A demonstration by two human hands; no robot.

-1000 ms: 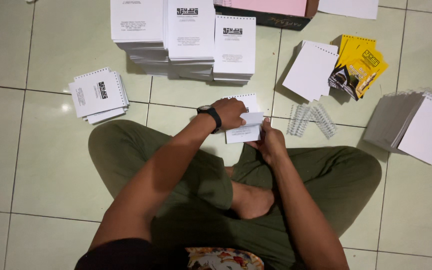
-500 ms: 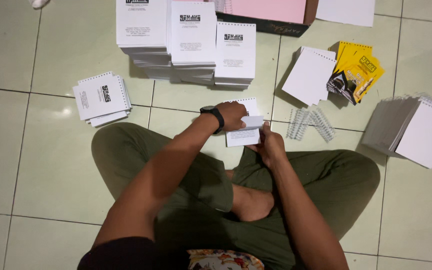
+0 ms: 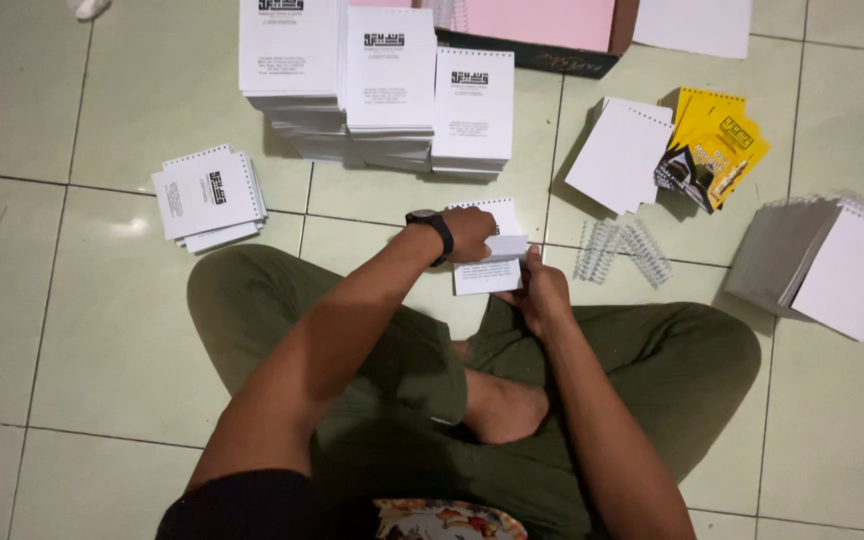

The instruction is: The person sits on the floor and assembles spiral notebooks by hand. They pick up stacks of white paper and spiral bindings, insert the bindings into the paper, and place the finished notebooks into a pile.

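At frame centre, left hand [image 3: 472, 233] and right hand [image 3: 540, 295] seemingly clamp a small white booklet [image 3: 489, 262], steadying it above the floor [image 3: 72, 300].

Bare tile left of knee; notepad stacks [image 3: 382, 90] block front, wire coils [image 3: 620, 250] right.

Left hand [image 3: 472, 232] now slid further right over the small white notepad [image 3: 487, 262], right hand [image 3: 542, 296] shifted up beneath its lower edge, view tilted slightly downward
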